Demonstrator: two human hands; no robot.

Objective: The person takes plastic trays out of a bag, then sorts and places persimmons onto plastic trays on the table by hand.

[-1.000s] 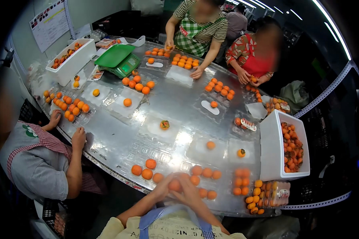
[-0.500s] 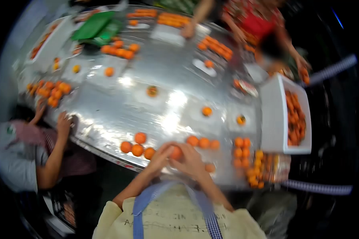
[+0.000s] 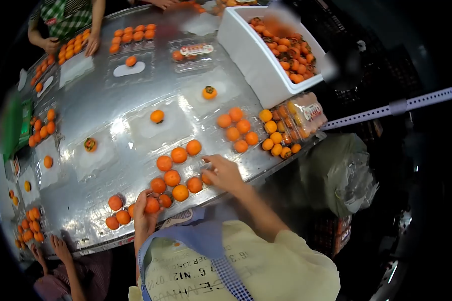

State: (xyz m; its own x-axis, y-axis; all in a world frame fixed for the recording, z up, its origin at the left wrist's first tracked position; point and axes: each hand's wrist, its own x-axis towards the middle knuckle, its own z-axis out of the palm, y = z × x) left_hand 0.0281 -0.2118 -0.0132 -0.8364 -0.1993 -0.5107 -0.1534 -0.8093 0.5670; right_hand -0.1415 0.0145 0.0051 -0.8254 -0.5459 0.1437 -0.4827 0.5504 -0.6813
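Good handling here, it seems, is calling for a light, even grip, since round fruit is probably bruising wherever a fingertip is digging in, and working low is keeping any drop onto the metal table [image 3: 75, 200] short; setting each piece down without knocking its neighbours is likely helping too. The left hand [image 3: 141, 214] is cradling one orange fruit [image 3: 152, 204] at the near edge of the table, its fingers bending around the outer side and closing against the skin, while that fruit is sitting just beside a loose cluster [image 3: 172, 177] (the nearest neighbour is almost brushing it). The right hand [image 3: 226, 173] is hovering at the other end of the cluster, its thumb and forefinger standing apart in a loose curve, and the thumb is overlapping a second fruit [image 3: 206, 179]; whether it is actually touching the skin, the view is not letting me tell. Farther right, smaller yellow-orange fruit [image 3: 271, 127] is lying beside a clear pack [image 3: 309, 111], and a white box [image 3: 246, 60] is holding many more
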